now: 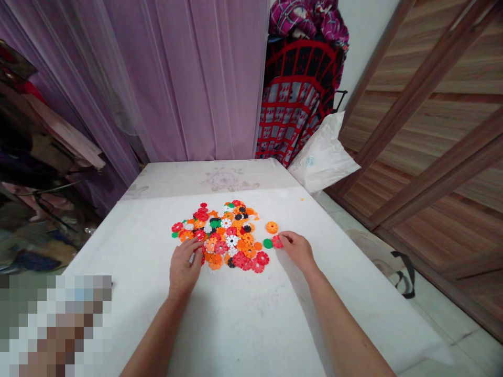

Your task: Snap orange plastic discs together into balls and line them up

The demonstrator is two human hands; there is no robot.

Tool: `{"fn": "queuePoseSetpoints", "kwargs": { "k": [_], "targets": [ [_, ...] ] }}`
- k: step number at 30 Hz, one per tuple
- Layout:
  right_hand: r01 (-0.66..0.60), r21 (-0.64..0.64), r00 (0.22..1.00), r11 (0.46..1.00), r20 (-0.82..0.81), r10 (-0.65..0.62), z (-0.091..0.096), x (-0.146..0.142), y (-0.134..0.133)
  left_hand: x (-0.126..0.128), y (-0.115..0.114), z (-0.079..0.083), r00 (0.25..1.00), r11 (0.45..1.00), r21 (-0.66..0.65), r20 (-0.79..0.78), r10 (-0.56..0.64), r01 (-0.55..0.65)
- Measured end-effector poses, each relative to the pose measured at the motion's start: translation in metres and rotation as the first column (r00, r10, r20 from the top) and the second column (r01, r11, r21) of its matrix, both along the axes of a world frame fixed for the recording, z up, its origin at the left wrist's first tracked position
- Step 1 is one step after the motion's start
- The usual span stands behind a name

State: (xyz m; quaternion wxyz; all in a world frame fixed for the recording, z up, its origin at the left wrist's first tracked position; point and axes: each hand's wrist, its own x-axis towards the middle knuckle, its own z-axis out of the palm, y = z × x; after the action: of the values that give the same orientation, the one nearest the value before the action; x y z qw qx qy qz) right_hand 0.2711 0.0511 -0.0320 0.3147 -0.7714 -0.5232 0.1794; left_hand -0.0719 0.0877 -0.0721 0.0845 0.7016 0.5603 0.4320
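Most multicoloured, flower-shaped plastic discs [231, 241] lie heaped on the white-covered table [243, 324]; a round green disc [268, 243], an orange notched disc [271, 227] and a red notched disc [277, 241] sit apart rightward; the right hand [297, 248] pinches the red; the left hand [184, 265] is at the heap, grip unclear.

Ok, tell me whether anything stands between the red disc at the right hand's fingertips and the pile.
Yes: a green disc lies between them, close beside the red disc, on the side toward the pile.
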Motion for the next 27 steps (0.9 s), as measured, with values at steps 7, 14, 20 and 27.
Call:
{"fn": "queuePoseSetpoints", "kwargs": {
  "k": [7,14,20,27],
  "targets": [
    [-0.019,-0.039,0.999,0.999,0.027,0.02,-0.011,0.006,-0.004,-0.001,0.0,0.001,1.0,1.0,-0.016,-0.012,0.0,-0.001],
    [0.06,-0.131,0.974,0.99,0.226,-0.029,0.006,-0.004,-0.012,0.0,0.0,0.002,1.0,1.0,-0.007,-0.018,-0.003,0.003],
    [-0.085,-0.005,0.931,0.996,0.355,0.081,0.015,-0.023,-0.014,-0.001,0.0,0.003,1.0,1.0,-0.001,-0.015,-0.014,0.014],
    [-0.424,-0.171,0.725,0.889,0.524,0.447,0.029,-0.05,-0.001,0.0,0.0,0.003,1.0,1.0,-0.001,0.0,-0.015,0.015]
  ]
}}
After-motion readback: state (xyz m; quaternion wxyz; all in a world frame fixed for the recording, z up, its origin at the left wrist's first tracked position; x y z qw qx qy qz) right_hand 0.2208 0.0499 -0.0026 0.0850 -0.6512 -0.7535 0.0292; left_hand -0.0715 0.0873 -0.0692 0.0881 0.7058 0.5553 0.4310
